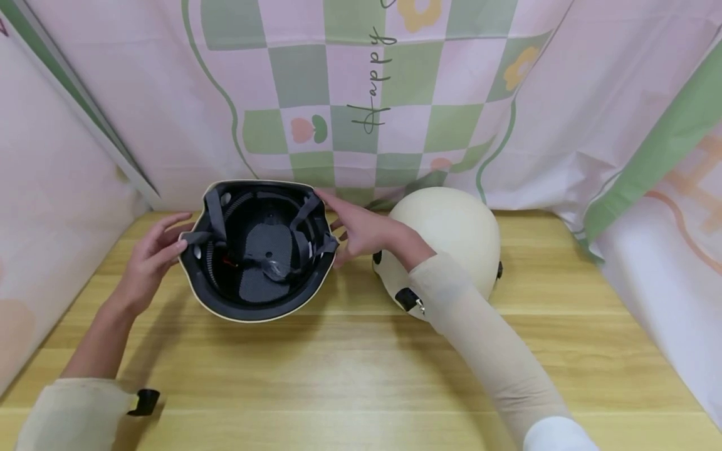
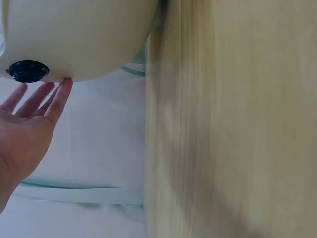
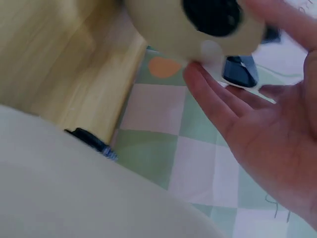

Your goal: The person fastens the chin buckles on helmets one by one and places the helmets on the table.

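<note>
Where the upturned helmet [image 1: 265, 235] is: between the two hands, toward the back left of the wooden table [image 1: 350, 382], its black padded hollow turned to the head camera; whether it rests on the wood cannot be told.
Left hand [image 1: 148, 266]: fingers nearly straight and a little apart, fingertips against the cream shell near a round black fitting [image 2: 28, 71], thumb at the rim by a grey strap.
Right hand [image 1: 369, 230]: spread wide across the opposite side, long fingers extended and touching the shell at their tips rather than wrapping it.
Writing on the curtain [image 1: 299, 72]: "Happy" [image 1: 370, 116] in dark script, running sideways up the green, grey and pale checks; one more stroke is cut off at the top edge, and the script in the right wrist view is too partial to read.
Second helmet [image 1: 451, 219]: cream, crown up on the table, to the right of the first, the right sleeve [image 1: 485, 332] crossing before it; a black clip [image 1: 406, 299] with a silvery end hangs at its lower edge.
</note>
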{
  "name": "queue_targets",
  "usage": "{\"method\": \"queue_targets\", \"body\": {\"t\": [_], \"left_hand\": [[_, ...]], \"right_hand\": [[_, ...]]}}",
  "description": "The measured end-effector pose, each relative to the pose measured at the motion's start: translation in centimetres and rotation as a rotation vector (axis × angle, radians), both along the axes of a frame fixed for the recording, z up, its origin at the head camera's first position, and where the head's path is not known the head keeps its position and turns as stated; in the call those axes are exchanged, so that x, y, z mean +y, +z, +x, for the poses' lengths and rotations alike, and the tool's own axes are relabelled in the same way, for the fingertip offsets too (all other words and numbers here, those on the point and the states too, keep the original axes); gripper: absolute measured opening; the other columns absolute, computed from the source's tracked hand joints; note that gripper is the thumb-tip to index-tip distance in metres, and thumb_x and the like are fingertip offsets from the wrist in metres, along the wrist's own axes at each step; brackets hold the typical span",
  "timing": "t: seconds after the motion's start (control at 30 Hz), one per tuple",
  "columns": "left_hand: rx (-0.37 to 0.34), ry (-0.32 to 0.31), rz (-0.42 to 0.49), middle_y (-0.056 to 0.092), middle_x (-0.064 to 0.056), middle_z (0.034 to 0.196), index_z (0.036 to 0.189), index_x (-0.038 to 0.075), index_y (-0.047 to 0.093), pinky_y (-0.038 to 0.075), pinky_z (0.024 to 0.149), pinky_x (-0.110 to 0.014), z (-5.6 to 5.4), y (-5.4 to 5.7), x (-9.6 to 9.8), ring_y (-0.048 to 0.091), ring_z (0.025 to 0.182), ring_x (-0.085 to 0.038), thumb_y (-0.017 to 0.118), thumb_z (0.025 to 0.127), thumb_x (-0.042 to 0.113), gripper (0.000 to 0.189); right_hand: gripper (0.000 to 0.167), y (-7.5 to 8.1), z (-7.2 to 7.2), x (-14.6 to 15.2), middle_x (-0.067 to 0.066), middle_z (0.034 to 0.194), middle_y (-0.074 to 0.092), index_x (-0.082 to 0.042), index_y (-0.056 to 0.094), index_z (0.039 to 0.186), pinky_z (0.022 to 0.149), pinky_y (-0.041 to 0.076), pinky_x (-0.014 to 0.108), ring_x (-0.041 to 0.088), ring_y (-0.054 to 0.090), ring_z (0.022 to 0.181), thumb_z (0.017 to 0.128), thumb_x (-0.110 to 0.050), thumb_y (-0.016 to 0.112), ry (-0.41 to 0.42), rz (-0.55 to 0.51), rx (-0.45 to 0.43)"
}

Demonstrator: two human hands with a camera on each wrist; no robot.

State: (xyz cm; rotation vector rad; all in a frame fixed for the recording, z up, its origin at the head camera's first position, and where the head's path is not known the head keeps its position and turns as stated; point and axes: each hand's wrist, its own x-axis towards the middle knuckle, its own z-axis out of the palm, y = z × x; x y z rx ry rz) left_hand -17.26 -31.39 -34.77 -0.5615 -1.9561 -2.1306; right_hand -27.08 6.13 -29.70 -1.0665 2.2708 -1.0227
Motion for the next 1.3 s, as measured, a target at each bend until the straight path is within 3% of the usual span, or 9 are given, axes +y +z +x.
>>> {"method": "queue_targets", "body": {"t": [0.2, 0.43, 0.53, 0.67, 0.77, 1.0, 1.17, 1.3], "left_hand": [[0.014, 0.005, -0.027, 0.07, 0.004, 0.129, 0.136, 0.011, 0.065, 0.052, 0.09, -0.015, 0.1, -0.4, -0.1, 0.063, 0.116, -0.006, 0.043, 0.106, -0.007, 0.041], [0.015, 0.054, -0.072, 0.072, 0.005, 0.122, 0.135, 0.011, 0.068, 0.052, 0.085, -0.015, 0.0, -0.6, 0.0, 0.065, 0.104, -0.005, 0.044, 0.108, -0.001, 0.038], [0.052, 0.124, -0.204, 0.07, 0.01, 0.124, 0.138, 0.009, 0.066, 0.05, 0.085, -0.012, 0.0, -0.4, 0.0, 0.064, 0.105, -0.002, 0.045, 0.109, 0.003, 0.037], [0.113, 0.234, -0.428, 0.065, 0.022, 0.125, 0.142, -0.002, 0.059, 0.047, 0.087, -0.01, -0.1, -0.2, -0.1, 0.06, 0.108, 0.004, 0.044, 0.11, 0.008, 0.037], [0.131, 0.257, -0.485, 0.063, 0.025, 0.124, 0.142, -0.007, 0.057, 0.045, 0.087, -0.009, -0.2, -0.1, -0.1, 0.059, 0.108, 0.006, 0.042, 0.111, 0.009, 0.038], [0.012, 0.109, -0.16, 0.064, 0.012, 0.133, 0.14, 0.019, 0.065, 0.051, 0.086, -0.013, -0.2, -0.1, 0.1, 0.059, 0.115, -0.002, 0.042, 0.112, 0.015, 0.036], [0.008, 0.091, -0.086, 0.064, 0.009, 0.134, 0.136, 0.023, 0.067, 0.052, 0.085, -0.014, -0.1, -0.2, 0.2, 0.059, 0.114, -0.005, 0.041, 0.113, 0.022, 0.036], [0.017, 0.048, -0.007, 0.067, 0.009, 0.128, 0.132, 0.022, 0.068, 0.049, 0.088, -0.015, -0.1, -0.4, 0.1, 0.061, 0.109, -0.006, 0.042, 0.112, 0.022, 0.033]], "right_hand": [[0.135, -0.3, 0.0, 0.3, 0.012, 0.172, 0.009, -0.018, -0.003, 0.168, 0.108, 0.05, 0.049, 0.04, 0.052, 0.136, 0.074, -0.006, 0.094, -0.001, -0.026, -0.026], [0.133, -0.1, 0.1, 0.3, 0.016, 0.171, 0.012, -0.017, -0.001, 0.167, 0.108, 0.05, 0.048, 0.043, 0.057, 0.131, 0.075, -0.009, 0.094, -0.017, -0.022, -0.027], [0.134, -0.2, 0.2, 0.3, 0.015, 0.171, 0.011, -0.017, -0.001, 0.167, 0.109, 0.049, 0.05, 0.043, 0.056, 0.131, 0.074, -0.008, 0.095, -0.022, -0.024, -0.026], [0.134, -0.2, 0.4, 0.4, 0.013, 0.172, 0.01, -0.016, -0.001, 0.167, 0.107, 0.05, 0.049, 0.041, 0.058, 0.131, 0.074, -0.01, 0.095, -0.03, -0.016, -0.011], [0.134, -0.3, 0.5, 0.3, 0.011, 0.173, 0.01, -0.015, 0.0, 0.167, 0.105, 0.052, 0.044, 0.039, 0.059, 0.13, 0.074, -0.011, 0.096, -0.038, -0.014, -0.001], [0.131, -0.9, 0.7, 0.2, 0.014, 0.172, 0.011, -0.013, 0.001, 0.167, 0.107, 0.05, 0.049, 0.04, 0.06, 0.129, 0.075, -0.008, 0.094, -0.038, -0.058, -0.045], [0.121, -1.1, 0.9, 0.3, 0.02, 0.17, 0.015, -0.013, 0.0, 0.167, 0.108, 0.05, 0.046, 0.037, 0.058, 0.132, 0.084, -0.009, 0.087, -0.042, -0.051, -0.135], [0.119, -1.0, 1.3, 0.3, 0.022, 0.168, 0.019, -0.013, 0.001, 0.167, 0.104, 0.053, 0.041, 0.033, 0.06, 0.131, 0.084, -0.011, 0.087, -0.063, -0.03, -0.163]]}}
